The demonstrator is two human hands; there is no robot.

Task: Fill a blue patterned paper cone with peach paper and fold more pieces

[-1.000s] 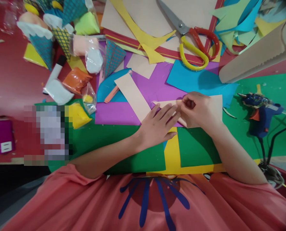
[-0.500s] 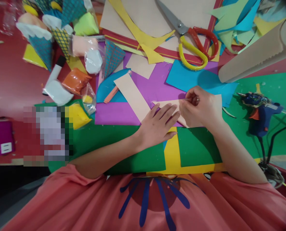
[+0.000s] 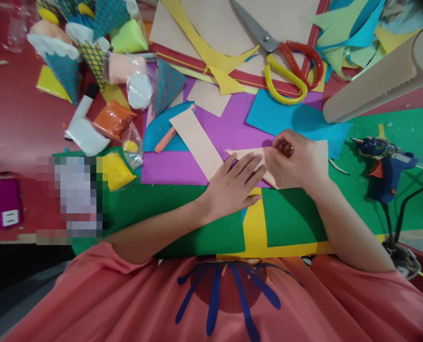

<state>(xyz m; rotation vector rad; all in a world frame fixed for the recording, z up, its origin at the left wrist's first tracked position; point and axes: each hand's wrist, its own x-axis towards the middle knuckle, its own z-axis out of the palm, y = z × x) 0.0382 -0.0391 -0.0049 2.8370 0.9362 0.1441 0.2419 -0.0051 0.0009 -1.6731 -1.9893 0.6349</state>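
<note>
My left hand [image 3: 235, 185] lies flat with fingers spread, pressing on a cream paper piece [image 3: 314, 154] above purple paper [image 3: 176, 168]. Close to its right, my right hand [image 3: 297, 156] is closed in a pinch at the upper edge of that cream piece. Whatever sits between its fingertips is hidden or too thin to make out. Beside my left fingers a cream paper strip [image 3: 197, 142] slants across the purple paper and partly over a blue rounded piece [image 3: 152, 135]. A salmon crayon-like stick [image 3: 166, 137] lies near the strip.
Scissors [image 3: 268, 42] with red and yellow handles lie at the back. A cream paper roll [image 3: 371, 76] and a blue glue gun [image 3: 386, 175] are at the right. Paper cones [image 3: 63, 71], wrapped clay packets [image 3: 115, 118] and a marker [image 3: 85, 107] crowd the left.
My right hand has shifted very slightly up and left, its fingers curled a little differently. The left hand stays in place on the paper.
</note>
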